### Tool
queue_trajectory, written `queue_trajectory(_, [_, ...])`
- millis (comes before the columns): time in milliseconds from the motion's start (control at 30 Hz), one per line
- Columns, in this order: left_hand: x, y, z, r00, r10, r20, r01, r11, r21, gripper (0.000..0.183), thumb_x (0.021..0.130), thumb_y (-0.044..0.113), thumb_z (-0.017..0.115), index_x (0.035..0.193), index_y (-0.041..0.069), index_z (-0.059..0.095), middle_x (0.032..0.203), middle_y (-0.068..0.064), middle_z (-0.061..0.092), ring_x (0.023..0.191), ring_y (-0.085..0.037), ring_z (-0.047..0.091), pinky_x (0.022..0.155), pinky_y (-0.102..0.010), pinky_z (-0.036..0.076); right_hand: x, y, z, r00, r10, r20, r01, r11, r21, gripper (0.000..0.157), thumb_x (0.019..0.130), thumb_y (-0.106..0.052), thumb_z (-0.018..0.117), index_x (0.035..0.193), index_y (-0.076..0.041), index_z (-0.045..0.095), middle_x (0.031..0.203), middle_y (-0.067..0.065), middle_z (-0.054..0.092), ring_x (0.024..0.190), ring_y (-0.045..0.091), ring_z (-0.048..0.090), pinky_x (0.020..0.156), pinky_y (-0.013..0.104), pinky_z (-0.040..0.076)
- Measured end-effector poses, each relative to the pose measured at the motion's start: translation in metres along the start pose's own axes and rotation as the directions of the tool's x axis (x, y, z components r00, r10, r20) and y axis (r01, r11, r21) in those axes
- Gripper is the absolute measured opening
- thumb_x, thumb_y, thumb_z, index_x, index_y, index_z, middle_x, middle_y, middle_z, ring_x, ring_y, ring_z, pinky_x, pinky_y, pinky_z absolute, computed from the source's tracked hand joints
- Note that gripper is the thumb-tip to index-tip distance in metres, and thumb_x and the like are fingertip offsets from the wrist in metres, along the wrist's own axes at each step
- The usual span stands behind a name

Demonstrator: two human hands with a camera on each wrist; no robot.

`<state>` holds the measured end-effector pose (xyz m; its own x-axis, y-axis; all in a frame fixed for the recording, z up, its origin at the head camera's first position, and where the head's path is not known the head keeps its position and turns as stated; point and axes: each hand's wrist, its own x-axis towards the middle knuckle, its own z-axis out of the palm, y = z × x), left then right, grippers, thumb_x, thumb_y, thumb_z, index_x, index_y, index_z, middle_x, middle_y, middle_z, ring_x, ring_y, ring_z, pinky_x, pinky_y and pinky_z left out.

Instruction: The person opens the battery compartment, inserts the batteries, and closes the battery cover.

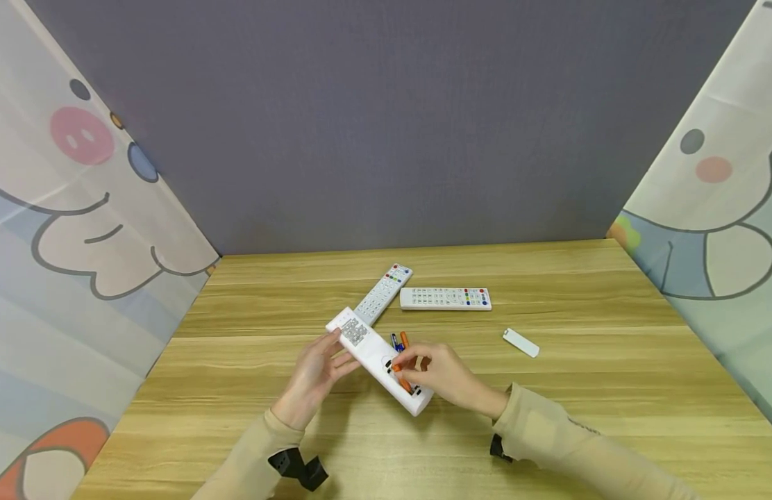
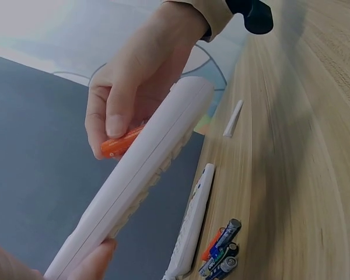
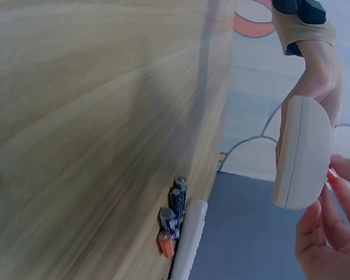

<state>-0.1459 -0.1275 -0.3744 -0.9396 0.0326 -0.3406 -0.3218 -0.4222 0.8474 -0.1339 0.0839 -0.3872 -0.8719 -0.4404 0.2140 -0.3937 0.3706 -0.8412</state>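
A white remote control (image 1: 376, 354), its back with a printed label turned up and its battery compartment open, is held above the table. My left hand (image 1: 314, 375) grips it near the label end, as the left wrist view also shows. At the compartment end, my right hand (image 1: 447, 375) pinches an orange battery (image 2: 121, 144) between thumb and fingers, partly inside the compartment. Orange also shows lower in that compartment. Several loose batteries (image 3: 174, 204), orange and dark blue, lie on the table beyond the remote.
Two more white remotes lie face up, one slanted (image 1: 382, 293) and one crosswise (image 1: 445, 298). To the right is a small white battery cover (image 1: 521, 342). A grey panel (image 1: 386, 125) stands behind the wooden table (image 1: 611, 389), with cartoon-printed curtains (image 1: 729, 229) at both sides.
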Motion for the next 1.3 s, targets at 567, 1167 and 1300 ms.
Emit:
queue_trajectory(567, [-0.002, 0.003, 0.000, 1.000, 0.018, 0.015, -0.018, 1.000, -0.013, 0.040, 0.095, 0.011, 0.036, 0.128, -0.010, 0.031, 0.101, -0.015, 0.052, 0.078, -0.022, 0.062, 0.079, -0.039, 0.051, -0.010, -0.002, -0.003, 0.977, -0.148, 0.150, 0.175, 0.968, -0.180, 0.054, 0.065, -0.018, 0.078, 0.114, -0.014, 0.055, 0.122, 0.011, 0.043, 0.108, 0.027, 0.045, 0.083, 0.033, 0.048])
queue_trajectory(1167, [-0.006, 0.004, -0.002, 1.000, 0.005, 0.012, -0.005, 1.000, -0.014, 0.036, 0.095, 0.009, 0.036, 0.127, -0.006, 0.033, 0.096, -0.009, 0.059, 0.081, -0.023, 0.062, 0.081, -0.041, 0.050, -0.016, -0.001, -0.001, 0.954, -0.186, 0.237, 0.254, 0.920, -0.299, 0.065, 0.064, -0.018, 0.076, 0.122, -0.011, 0.047, 0.128, 0.017, 0.039, 0.109, 0.030, 0.047, 0.086, 0.035, 0.048])
queue_trajectory(1300, [-0.007, 0.004, -0.002, 1.000, 0.003, 0.019, -0.003, 1.000, -0.012, 0.037, 0.095, 0.009, 0.035, 0.128, -0.007, 0.032, 0.097, -0.009, 0.058, 0.080, -0.024, 0.062, 0.082, -0.043, 0.049, -0.017, -0.001, -0.001, 0.951, -0.200, 0.237, 0.270, 0.910, -0.315, 0.066, 0.063, -0.019, 0.077, 0.121, -0.009, 0.048, 0.128, 0.020, 0.039, 0.109, 0.032, 0.047, 0.086, 0.036, 0.048])
